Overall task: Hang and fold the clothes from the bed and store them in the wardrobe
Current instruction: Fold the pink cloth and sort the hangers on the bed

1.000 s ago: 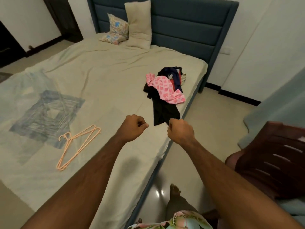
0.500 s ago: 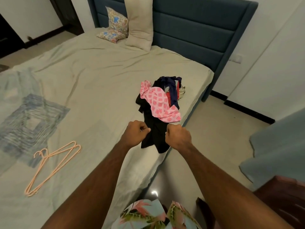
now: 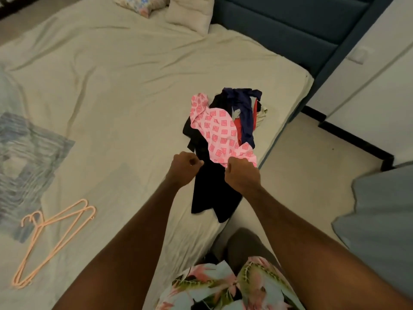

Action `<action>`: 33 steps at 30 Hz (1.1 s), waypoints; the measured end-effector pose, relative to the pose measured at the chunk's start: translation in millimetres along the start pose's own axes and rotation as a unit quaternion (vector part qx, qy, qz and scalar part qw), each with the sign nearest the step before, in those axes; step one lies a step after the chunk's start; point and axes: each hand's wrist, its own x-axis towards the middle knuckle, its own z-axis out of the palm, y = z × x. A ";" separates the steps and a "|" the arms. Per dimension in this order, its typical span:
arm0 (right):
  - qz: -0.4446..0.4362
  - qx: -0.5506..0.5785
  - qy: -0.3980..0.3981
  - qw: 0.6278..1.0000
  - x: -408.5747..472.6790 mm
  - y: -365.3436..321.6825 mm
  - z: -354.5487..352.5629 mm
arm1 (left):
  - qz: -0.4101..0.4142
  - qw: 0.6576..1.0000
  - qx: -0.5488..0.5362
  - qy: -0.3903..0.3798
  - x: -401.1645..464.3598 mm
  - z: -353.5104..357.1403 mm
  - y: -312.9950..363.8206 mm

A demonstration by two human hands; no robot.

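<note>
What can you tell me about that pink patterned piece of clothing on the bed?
The pink patterned garment is light pink cloth printed with darker pink squares; it looks thin and soft. It lies crumpled on top of a small pile of clothes near the bed's right edge, draped over a black garment and beside dark blue and red pieces. Its near end lies right by the right hand, whose fingers are curled; whether they pinch it cannot be told.

Home bedroom: bed (image 3: 134, 90) w/ padded headboard (image 3: 290, 25), pillows (image 3: 190, 12).
</note>
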 end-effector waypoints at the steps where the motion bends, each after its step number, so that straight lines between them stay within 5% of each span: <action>1: 0.008 0.002 -0.007 1.000 11.7 0.6 1.4 | -0.019 1.000 -0.014 0.000 9.3 0.6 -2.6; 20: 0.162 0.061 -0.187 0.967 283.1 -22.0 110.2 | -0.225 0.969 -0.091 -0.053 169.8 33.2 -66.8; 24: 0.048 0.157 -0.106 0.981 274.6 -16.1 118.8 | -0.259 0.955 -0.122 -0.083 178.8 40.8 -54.2; 27: -0.019 0.395 -0.189 0.899 242.4 -29.5 107.7 | -0.345 0.875 -0.332 -0.074 190.7 40.0 -43.5; 30: -0.155 0.408 -0.258 0.862 199.4 -25.4 97.7 | -0.387 0.767 -0.505 -0.081 195.7 38.6 -51.9; 33: -0.200 0.442 -0.278 0.829 170.2 -5.1 105.2 | -0.422 0.758 -0.497 -0.027 183.7 33.0 -53.4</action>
